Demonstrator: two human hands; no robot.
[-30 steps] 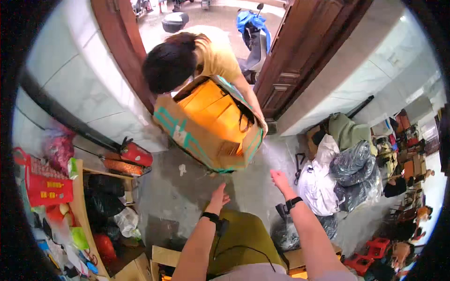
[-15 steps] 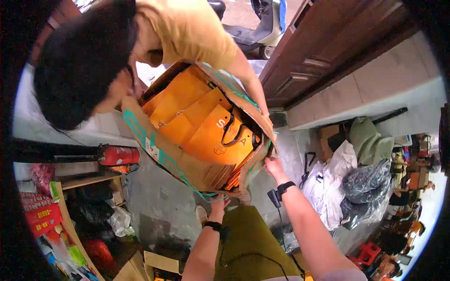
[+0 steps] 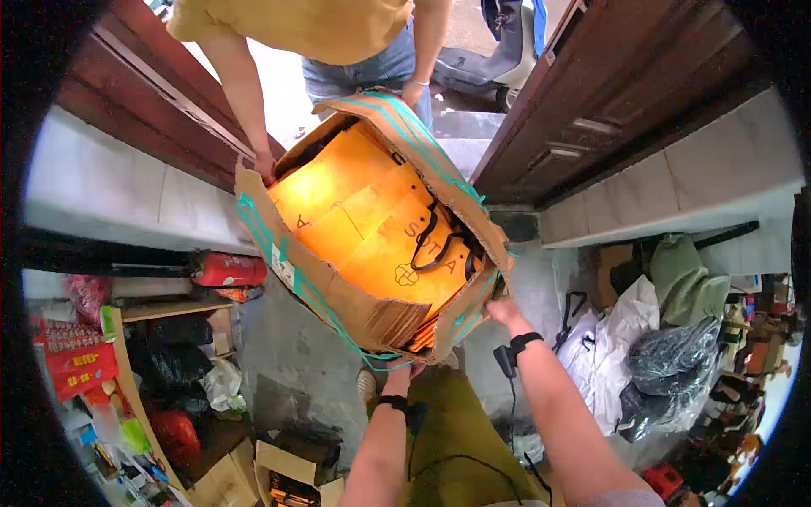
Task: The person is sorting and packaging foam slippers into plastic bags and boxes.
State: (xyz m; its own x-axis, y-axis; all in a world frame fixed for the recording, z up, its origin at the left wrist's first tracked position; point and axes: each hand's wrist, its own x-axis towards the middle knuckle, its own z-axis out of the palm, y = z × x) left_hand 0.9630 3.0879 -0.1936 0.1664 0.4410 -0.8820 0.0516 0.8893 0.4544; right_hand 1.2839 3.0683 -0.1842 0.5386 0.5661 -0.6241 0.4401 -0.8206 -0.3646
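Note:
A big open cardboard box (image 3: 390,318) with green tape is held up between me and another person. Orange paper bags (image 3: 355,224) with black handles fill it, standing packed side by side. My left hand (image 3: 404,375) grips the box's near bottom edge, its fingertips partly hidden beneath it. At the near right corner my right hand (image 3: 504,310) is closed on the cardboard. Across from me, the other person's hand (image 3: 265,166) holds the far left flap. Their other hand (image 3: 412,91) rests at the far right edge.
Dark wooden doors (image 3: 625,93) flank the doorway, with a scooter (image 3: 494,63) beyond. To the left lie a red fire extinguisher (image 3: 228,270) and a wooden shelf (image 3: 173,311). White sacks (image 3: 604,355) and plastic-wrapped bundles (image 3: 672,359) sit at right; an open carton (image 3: 285,463) is near my feet.
The other person has straightened up and stepped back from over the box. The box has shifted slightly right in view, my hands moving with it and keeping hold.

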